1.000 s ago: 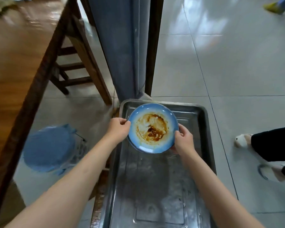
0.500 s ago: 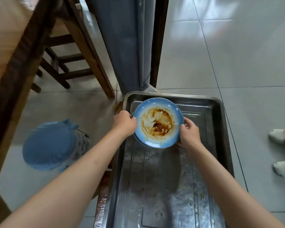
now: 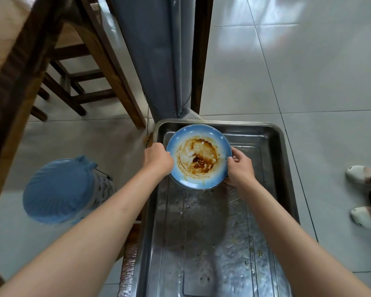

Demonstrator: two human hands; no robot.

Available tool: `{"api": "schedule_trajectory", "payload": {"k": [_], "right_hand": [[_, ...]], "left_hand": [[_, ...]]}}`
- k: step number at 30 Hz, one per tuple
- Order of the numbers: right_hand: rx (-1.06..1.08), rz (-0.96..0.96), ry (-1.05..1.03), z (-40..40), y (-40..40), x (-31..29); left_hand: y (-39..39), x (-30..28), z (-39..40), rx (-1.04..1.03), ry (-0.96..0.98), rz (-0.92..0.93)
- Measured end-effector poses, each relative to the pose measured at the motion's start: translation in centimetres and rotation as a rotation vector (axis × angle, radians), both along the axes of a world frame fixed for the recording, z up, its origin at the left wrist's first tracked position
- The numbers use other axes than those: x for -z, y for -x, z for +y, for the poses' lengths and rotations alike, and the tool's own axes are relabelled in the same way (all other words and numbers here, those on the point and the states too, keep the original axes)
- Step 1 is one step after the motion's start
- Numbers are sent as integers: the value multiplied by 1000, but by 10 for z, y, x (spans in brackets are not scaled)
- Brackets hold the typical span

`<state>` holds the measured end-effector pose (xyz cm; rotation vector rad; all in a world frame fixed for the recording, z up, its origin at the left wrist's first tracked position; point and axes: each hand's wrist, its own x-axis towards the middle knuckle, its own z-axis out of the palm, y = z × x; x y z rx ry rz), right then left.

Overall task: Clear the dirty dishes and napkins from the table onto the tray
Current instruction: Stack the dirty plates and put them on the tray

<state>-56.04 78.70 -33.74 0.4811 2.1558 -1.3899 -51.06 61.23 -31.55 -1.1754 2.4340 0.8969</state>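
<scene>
A blue plate smeared with brown sauce is over the far end of a large steel tray. My left hand grips its left rim and my right hand grips its right rim, fingers curled under the edge. The plate tilts slightly, its near edge low over the tray floor; whether it touches the tray is unclear. The tray floor below is wet and speckled with food bits.
A wooden table runs along the left with chair legs under it. A blue-lidded bin stands on the floor at left. A grey curtain and dark post rise behind the tray. Another person's feet in white slippers stand at right.
The plate, held in both hands, has moved a little farther toward the tray's far end and lower. The view has shifted forward over the tray.
</scene>
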Motion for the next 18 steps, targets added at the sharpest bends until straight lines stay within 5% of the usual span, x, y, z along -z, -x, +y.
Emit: {"api": "schedule_trajectory", "payload": {"k": [18], "right_hand": [[-244, 157, -211, 5, -17, -30]], "left_hand": [[-20, -29, 6, 40, -17, 217]]}}
